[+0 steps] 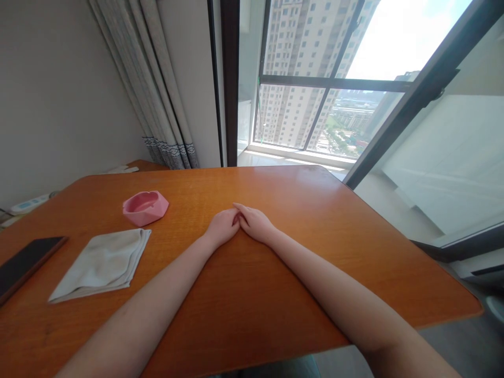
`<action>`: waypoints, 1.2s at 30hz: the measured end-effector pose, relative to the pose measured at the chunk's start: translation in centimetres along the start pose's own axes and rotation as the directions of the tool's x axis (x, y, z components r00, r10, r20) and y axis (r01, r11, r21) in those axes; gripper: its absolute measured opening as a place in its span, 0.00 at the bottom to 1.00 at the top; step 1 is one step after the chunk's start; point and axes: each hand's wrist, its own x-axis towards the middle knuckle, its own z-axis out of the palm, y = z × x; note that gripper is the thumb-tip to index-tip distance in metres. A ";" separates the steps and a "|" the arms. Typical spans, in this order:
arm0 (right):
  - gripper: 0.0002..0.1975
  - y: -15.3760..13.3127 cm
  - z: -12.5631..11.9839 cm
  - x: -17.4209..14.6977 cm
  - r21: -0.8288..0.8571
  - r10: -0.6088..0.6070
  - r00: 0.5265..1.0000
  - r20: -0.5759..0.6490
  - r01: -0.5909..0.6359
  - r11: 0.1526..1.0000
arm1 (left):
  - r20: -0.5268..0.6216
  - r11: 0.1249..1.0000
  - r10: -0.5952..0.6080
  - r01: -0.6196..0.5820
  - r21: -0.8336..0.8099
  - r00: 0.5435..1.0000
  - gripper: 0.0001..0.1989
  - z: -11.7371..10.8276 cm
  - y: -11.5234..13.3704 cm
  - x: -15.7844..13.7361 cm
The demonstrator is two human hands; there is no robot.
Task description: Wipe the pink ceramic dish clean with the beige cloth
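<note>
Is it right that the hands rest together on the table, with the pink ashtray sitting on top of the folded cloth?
Not quite. In the head view the pink ashtray sits on the table beside the folded cloth, apart from it. The left hand and right hand do rest together.

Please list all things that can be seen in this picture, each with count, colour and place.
table: one, orange-brown wood, fills the lower half of the view.
ashtray: one, pink, on the table, left of the hands.
cloth: one, pale grey, folded, lying flat on the table in front of the ashtray.
phone: one, black, face up at the table's left edge.
curtain: one, grey with a dark patterned hem, drawn aside left of the window.
window: one, dark frame, beyond the table, with tall buildings outside.
left hand: one, bare, resting on the table, fingertips touching the other hand.
right hand: one, bare, resting on the table, holding nothing.
</note>
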 end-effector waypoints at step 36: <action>0.09 -0.3 0.1 1.1 -0.108 0.137 0.990 0.023 -0.134 0.985 | -0.145 0.997 -0.026 0.036 0.069 0.989 0.13 -2.1 0.0 -0.2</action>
